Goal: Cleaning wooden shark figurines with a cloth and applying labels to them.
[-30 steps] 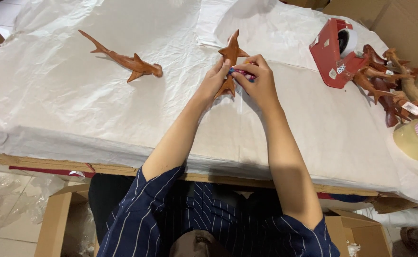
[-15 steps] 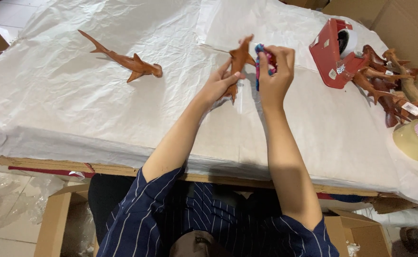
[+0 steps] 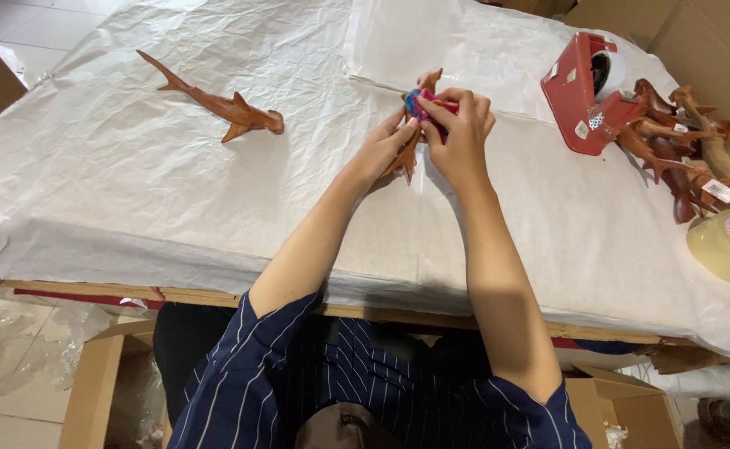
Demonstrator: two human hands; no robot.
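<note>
Both hands met at mid-table over a wooden shark figure (image 3: 409,148), left of the red tape dispenser (image 3: 583,93). The left hand (image 3: 384,148) gripped the figure's body. The right hand (image 3: 458,131) pinched a small pink-and-blue object (image 3: 419,103) against it. A second wooden shark (image 3: 219,102) lay farther left of the dispenser.

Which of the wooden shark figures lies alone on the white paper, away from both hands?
The wooden hammerhead shark at the far left. It lies by itself on the paper; another figure is between the hands, and the rest are piled by the red tape dispenser.
</note>
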